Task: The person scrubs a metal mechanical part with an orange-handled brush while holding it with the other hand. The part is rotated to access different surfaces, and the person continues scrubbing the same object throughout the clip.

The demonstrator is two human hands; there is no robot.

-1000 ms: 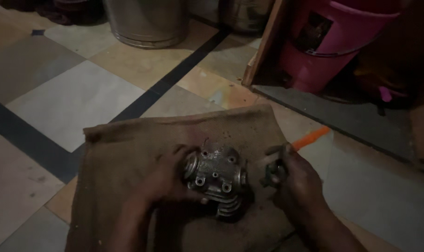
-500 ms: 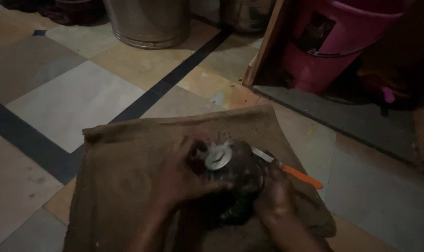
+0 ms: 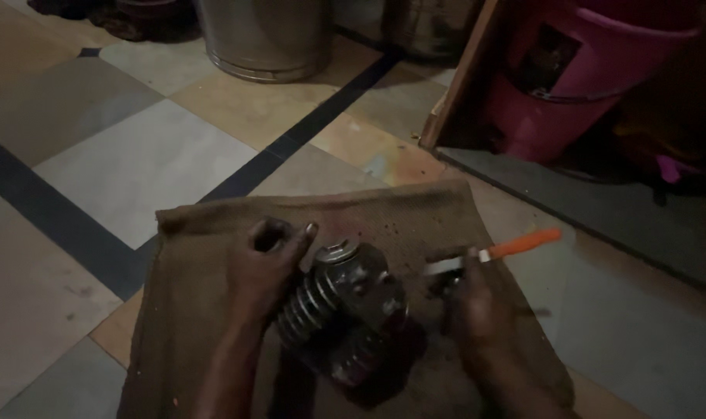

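Dull finned metal engine part (image 3: pixel 345 310), coarse burlap cloth (image 3: pixel 213 256) (rough weave), glossy tiles (image 3: pixel 135 155)

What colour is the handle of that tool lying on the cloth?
Bright orange: the tool handle shows best in the head view, beside the right hand.

Two bare forearms, left hand (image 3: pixel 266 264) and right hand (image 3: pixel 477 310) apparently ungloved, sleeveless.

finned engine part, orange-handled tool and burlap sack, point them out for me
finned engine part (image 3: pixel 345 306), head view, on its cooling fins side.
orange-handled tool (image 3: pixel 523 244), head view, on the orange handle.
burlap sack (image 3: pixel 205 256), head view, on bare cloth.
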